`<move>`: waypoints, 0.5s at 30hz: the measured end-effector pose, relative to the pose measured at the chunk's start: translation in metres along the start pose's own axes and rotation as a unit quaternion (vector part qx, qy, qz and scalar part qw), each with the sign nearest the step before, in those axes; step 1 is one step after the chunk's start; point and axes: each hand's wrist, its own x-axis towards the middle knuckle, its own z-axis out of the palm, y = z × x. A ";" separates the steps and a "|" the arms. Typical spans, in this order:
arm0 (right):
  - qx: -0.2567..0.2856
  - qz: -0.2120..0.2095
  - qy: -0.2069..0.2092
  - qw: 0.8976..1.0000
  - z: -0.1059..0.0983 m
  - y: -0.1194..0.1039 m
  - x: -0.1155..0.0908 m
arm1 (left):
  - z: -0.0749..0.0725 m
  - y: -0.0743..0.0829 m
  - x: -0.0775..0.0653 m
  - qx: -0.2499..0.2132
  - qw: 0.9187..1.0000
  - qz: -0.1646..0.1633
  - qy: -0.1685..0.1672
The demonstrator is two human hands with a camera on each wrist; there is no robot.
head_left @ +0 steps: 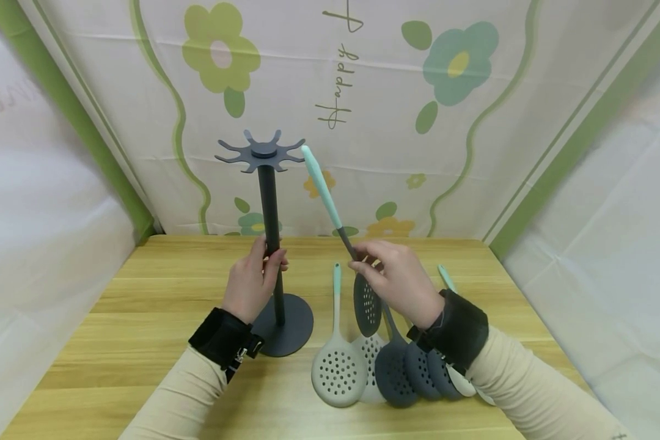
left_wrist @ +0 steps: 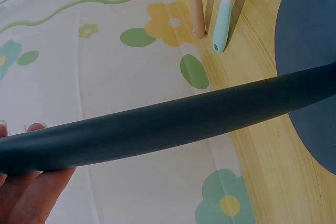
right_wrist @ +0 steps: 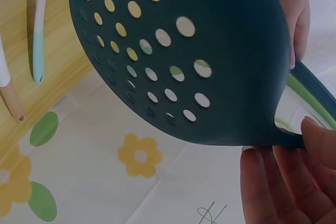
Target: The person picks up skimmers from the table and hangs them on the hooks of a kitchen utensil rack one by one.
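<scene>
A dark utensil stand [head_left: 269, 208] rises from its round base [head_left: 297, 336], its top [head_left: 264, 153] spreading into several hooked arms. My left hand [head_left: 250, 281] grips the middle of its pole, which crosses the left wrist view with my fingers [left_wrist: 42, 192] wrapped below. Dark with round holes, a skimmer [right_wrist: 236, 77] is pinched at its neck by my right hand [head_left: 404, 278]. Its perforated head hangs down; its mint handle [head_left: 321, 186] points up and leftward, with the tip close beside a right-side arm of the stand. Whether tip and arm touch, I cannot tell.
On the wooden table [head_left: 159, 318], a pale skimmer [head_left: 338, 373] lies right of the stand. Several more utensils overlap beside it, including a dark perforated one [head_left: 398, 373], partly under my right forearm. A flower-printed cloth [head_left: 363, 171] hangs behind the table's far edge.
</scene>
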 end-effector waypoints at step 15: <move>-0.004 -0.007 -0.001 1.000 0.003 -0.002 -0.001 | 0.002 -0.003 0.000 0.002 1.000 0.002 0.005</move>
